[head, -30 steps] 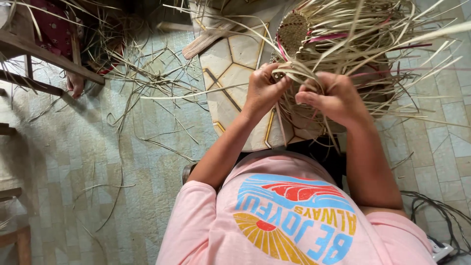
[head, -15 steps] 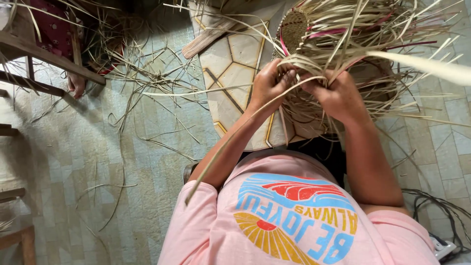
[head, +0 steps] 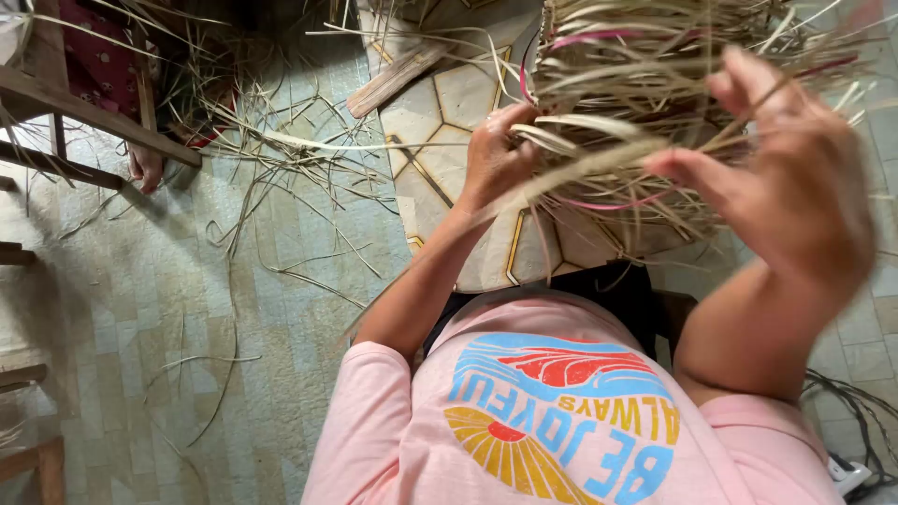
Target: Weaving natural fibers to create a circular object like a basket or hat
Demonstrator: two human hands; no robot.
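A: Where is the work sitting?

B: The half-woven basket of pale dried palm strips (head: pixel 655 103) fills the upper right of the frame, resting over a cream worktop with gold hexagon lines (head: pixel 449 103). A few pink strips (head: pixel 599 39) run through the weave.

A: And the 2 hands?

B: Apart. The left hand (head: pixel 496 154) is closed on the strips at the basket's near edge, fingers curled tight around a bunch. The right hand (head: pixel 795 178) is lifted toward the camera at the right of the frame, blurred, drawing 1 long pale strip (head: pixel 580 173) out between fingers and thumb, so it is closed on that strip.

A: How would you do this part well?

B: I'd judge the left hand should hold the bunch firm so the weave stays snug while the strip is drawn, and the pull should run flat along the strip so it doesn't twist or split.

A: Any packages, labels or signs?

B: No packages or signs that I can see. The only print is a round blue, red and yellow graphic on the pink shirt (head: pixel 561 411), low centre. Loose dried strips (head: pixel 281 159) litter the pale tiled floor (head: pixel 140 309) at upper left, beside a brown wooden bench leg (head: pixel 94 112), and dark cables (head: pixel 842 402) lie at lower right.
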